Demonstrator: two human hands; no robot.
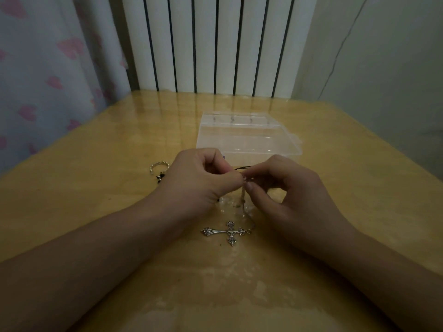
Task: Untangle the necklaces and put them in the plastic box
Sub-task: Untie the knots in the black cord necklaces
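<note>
Both hands, left hand (201, 178) and right hand (285, 188), pinch the tangled necklaces (244, 179) just in front of the open plastic box (247, 137); the cross pendant (227, 232) lies nearer still. Best tease the knot loose gently, never tugging.

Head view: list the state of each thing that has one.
Plastic box: open, looks empty.
Cross pendant: flat on table, chain attached.
Necklace chain: pinched by both hands.
Left hand: pinching chain.
Right hand: pinching chain.
Ring: on table, untouched.
</note>
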